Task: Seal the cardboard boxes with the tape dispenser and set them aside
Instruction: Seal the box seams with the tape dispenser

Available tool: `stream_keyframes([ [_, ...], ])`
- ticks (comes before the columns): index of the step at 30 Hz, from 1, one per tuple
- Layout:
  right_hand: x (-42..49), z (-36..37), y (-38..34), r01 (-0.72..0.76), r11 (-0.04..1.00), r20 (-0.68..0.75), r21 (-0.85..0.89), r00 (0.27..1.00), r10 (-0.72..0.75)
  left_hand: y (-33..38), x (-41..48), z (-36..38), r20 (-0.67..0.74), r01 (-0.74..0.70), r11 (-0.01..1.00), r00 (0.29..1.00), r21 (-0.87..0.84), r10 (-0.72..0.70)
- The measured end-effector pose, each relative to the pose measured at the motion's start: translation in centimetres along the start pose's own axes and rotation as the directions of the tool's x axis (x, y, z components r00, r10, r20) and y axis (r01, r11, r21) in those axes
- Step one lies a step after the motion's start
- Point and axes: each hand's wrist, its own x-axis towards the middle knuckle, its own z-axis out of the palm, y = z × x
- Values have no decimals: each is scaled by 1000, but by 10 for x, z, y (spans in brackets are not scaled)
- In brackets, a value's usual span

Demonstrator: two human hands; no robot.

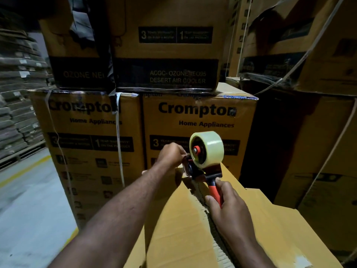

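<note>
A plain brown cardboard box (179, 225) lies in front of me, its two top flaps meeting along a centre seam that runs away from me. The tape dispenser (202, 165), black with a red handle and a roll of clear tape, stands at the far end of that seam. My right hand (226, 202) grips the red handle. My left hand (171, 154) is curled at the dispenser's front end, fingers pinching there at the box's far edge; the tape end itself is hidden by the fingers.
Printed Crompton boxes (199, 132) are stacked directly behind the plain box, with more cartons on top and at right, some bound with white straps. Grey floor with a yellow line (25, 171) opens at left, beside stacked flat material on pallets.
</note>
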Motion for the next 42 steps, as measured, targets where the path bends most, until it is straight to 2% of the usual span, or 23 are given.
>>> stream_keyframes([
  [2, -1, 4, -1, -45, 999, 31, -15, 999, 45, -12, 9, 11, -27, 14, 999, 1000, -47, -15],
  [6, 1, 7, -2, -110, 993, 66, -43, 991, 113, -32, 22, 28, 15, 36, 999, 999, -13, -36],
  [9, 4, 8, -3, -138, 989, 79, -59, 987, 143, -36, 29, 40, 42, 48, 996, 998, -78, -45],
  [20, 16, 19, -10, -133, 989, 143, -56, 980, 140, -55, 52, 45, 107, 167, 971, 983, -173, -150],
  [24, 14, 20, -11, -170, 983, 148, -68, 973, 178, -53, 59, 46, 147, 221, 973, 967, -71, -209],
  [27, 14, 20, -9, -188, 981, 152, -57, 969, 194, -53, 60, 47, 124, 227, 974, 967, -10, -224],
  [31, 14, 20, -6, -193, 980, 155, -37, 968, 196, -61, 52, 57, -12, 149, 987, 989, 59, -149],
  [34, 12, 20, -7, -194, 980, 155, -35, 968, 197, -64, 49, 62, -45, 81, 996, 996, 30, -79],
  [42, 8, 19, -15, -182, 973, 186, -142, 961, 206, -63, 47, 55, 221, -9, 968, 974, 251, -48],
])
